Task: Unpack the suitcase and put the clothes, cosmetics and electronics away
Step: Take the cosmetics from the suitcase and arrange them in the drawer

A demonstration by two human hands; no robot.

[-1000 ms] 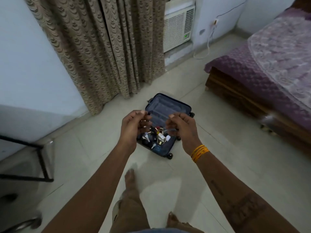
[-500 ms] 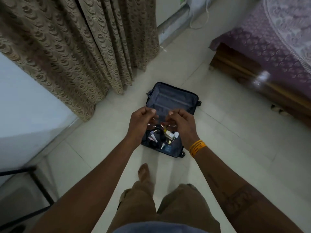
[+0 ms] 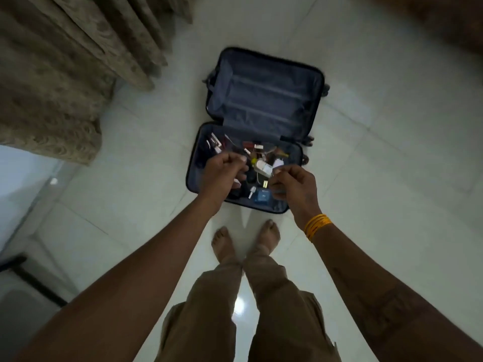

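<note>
Beige patterned curtain point(image 3: 65, 74) hangs at the left, over the pale tiled floor point(image 3: 379, 178). Beside it the dark suitcase point(image 3: 264, 82) lies open, long axis running away from the person, lid half bare, near half strewn with small cosmetics and a white charger point(image 3: 264, 167). These lie directly beneath both hands. The left hand point(image 3: 222, 176) and the right hand point(image 3: 294, 186) hover fisted, fingers curled; whether they pinch something thin between them I cannot tell. Both arms reach down and forward, equally near.

Home room, long patterned curtain point(image 3: 65, 74), pale tiled floor point(image 3: 392, 178), open suitcase point(image 3: 264, 100)
</note>
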